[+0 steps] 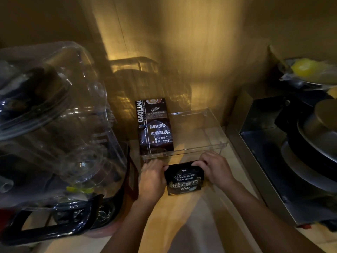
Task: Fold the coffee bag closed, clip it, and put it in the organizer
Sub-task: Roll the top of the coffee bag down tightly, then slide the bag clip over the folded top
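Note:
A small black coffee bag (184, 179) with "Treasure Blue Mountain" lettering stands on the wooden counter. My left hand (152, 177) grips its upper left edge and my right hand (214, 166) grips its upper right edge; the bag's top looks folded down under my fingers. No clip is visible. Just beyond the bag sits a clear plastic organizer (213, 143), open at the top. A taller dark coffee bag (155, 127) marked "Baked Coffee" stands in the organizer's left end.
A large clear-jar blender (54, 134) on a dark base fills the left side. A steel stove (269, 143) with stacked pans borders the right. A plate with yellow food (308, 70) sits at the far right. A wooden wall rises behind.

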{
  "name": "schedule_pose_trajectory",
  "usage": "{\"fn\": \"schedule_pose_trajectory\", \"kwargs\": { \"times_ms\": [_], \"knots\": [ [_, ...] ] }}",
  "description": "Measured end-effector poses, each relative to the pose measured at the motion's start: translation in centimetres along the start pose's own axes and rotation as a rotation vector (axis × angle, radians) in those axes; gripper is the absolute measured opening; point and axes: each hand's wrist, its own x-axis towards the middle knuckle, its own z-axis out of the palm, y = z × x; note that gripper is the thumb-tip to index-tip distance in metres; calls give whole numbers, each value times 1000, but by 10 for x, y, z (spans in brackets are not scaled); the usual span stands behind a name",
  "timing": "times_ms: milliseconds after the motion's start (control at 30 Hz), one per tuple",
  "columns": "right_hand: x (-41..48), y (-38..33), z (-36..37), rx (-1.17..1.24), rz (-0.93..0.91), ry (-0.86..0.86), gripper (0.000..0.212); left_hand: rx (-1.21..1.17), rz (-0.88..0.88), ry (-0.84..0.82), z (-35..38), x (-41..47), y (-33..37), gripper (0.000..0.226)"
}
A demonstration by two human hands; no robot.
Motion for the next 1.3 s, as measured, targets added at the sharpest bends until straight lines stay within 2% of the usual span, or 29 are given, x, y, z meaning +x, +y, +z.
{"fn": "schedule_pose_trajectory", "kwargs": {
  "times_ms": [200,333,400,567,667,833,933,1067,1167,1233,1300],
  "knots": [
    [-4,1,-8,23,-111,-30,6,244,109,-69,7,3,10,4],
    [-5,-5,-7,16,-136,-5,7,193,169,-198,18,14,40,7],
    [-5,-5,-6,17,-135,-11,8,207,239,-188,22,19,52,14],
    [-14,3,-9,168,24,-16,3,110,303,-209,31,22,48,8],
    [-20,15,-6,277,172,-29,10,53,287,-190,30,21,44,7],
    [-37,53,9,60,349,-24,7,40,287,-174,26,23,45,14],
    [-48,73,18,-127,326,-134,19,94,286,-140,22,23,48,19],
    [-60,88,25,-302,383,-307,30,111,261,-90,24,26,50,27],
    [-70,90,27,-336,393,-330,23,92,247,-105,27,26,48,20],
    [-78,92,25,-355,362,-329,18,59,248,-120,24,25,50,5],
    [-83,94,23,-396,312,-363,18,31,245,-125,24,24,49,17]
  ]
}}
